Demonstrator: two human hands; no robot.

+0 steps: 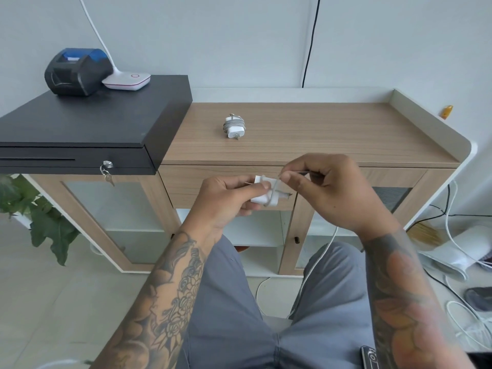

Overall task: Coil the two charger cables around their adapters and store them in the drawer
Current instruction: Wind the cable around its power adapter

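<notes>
My left hand [226, 199] grips a white adapter [262, 198] in front of the closed wooden drawer [186, 182], its prongs pointing right. My right hand [327, 190] pinches the adapter's white cable [314, 265] just beside it; a loop lies around the adapter's body and the rest hangs down between my knees. A second white adapter [233, 125] with its cable wound around it lies on the wooden cabinet top [319, 134].
A black cash box [87, 126] with a key in its lock sits on the cabinet's left, carrying a small printer [76, 71] and a white lamp base [127, 81]. A plant [34, 209] stands at the left. Loose cables [468, 315] lie on the floor at right.
</notes>
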